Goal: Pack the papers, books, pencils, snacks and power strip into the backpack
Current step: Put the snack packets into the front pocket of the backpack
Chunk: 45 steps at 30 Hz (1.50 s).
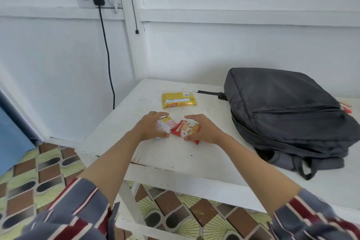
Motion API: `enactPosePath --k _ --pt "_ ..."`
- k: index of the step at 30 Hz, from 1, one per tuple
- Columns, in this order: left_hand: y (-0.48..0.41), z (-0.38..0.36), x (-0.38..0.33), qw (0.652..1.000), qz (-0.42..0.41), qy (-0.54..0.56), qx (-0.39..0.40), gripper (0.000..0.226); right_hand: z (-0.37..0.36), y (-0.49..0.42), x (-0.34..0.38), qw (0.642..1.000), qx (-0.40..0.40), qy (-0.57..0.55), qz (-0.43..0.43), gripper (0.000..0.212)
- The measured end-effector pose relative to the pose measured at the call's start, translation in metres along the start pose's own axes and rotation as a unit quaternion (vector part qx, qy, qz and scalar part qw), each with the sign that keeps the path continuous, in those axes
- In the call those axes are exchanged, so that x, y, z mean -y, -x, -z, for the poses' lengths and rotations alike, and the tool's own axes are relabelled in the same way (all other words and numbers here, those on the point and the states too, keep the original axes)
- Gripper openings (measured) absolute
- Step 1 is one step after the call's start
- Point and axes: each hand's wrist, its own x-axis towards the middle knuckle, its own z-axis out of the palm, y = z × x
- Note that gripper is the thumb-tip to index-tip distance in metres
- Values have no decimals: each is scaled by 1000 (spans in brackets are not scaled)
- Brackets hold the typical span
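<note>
Red wrapper first: the right hand (202, 130) curls round the red packet (187, 128), thumb on its near edge, while the left hand (149, 127) grips the white packet (166, 124) just beside it, both on the table (175, 156). A yellow packet (178, 99) lies farther off; the backpack (282, 111) lies flat at right. Best to gather all three snacks together, then open the zip, which looks closed.

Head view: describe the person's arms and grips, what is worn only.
Each grip is a bare hand, left grip and right grip, with no glove, ring or watch showing. Both forearms are bare. The left sleeve and right sleeve are pushed up, striped in grey-blue and dark red with thin pale lines.
</note>
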Motion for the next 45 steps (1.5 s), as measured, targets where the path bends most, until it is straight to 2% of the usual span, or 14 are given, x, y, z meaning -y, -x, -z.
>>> enactPosePath --k 4,10,16,19,23,30,40,45 --pt "-9 -2 4 1000 6 17 22 69 -7 -9 -2 999 24 33 -5 74" --pt "-18 -3 6 1000 -9 3 23 57 -4 -10 -1 999 16 26 15 65" --pt "-24 2 -10 998 -37 38 -29 53 26 1 3 999 -29 -33 18 64" --pt "-31 8 -39 995 -77 52 -48 57 58 12 2 997 -58 -56 10 64" --pt "-46 4 -93 985 -150 64 -49 57 109 37 -12 994 -105 -31 1 64" --pt "-73 -32 -200 969 -238 56 -32 58 198 96 -70 984 -171 -22 -47 66" --pt "-108 -80 -306 967 -250 38 -18 59 284 138 -137 985 -163 14 -62 63" --pt "-124 -94 -336 967 -252 -17 -29 57 303 144 -157 987 -146 9 -64 63"
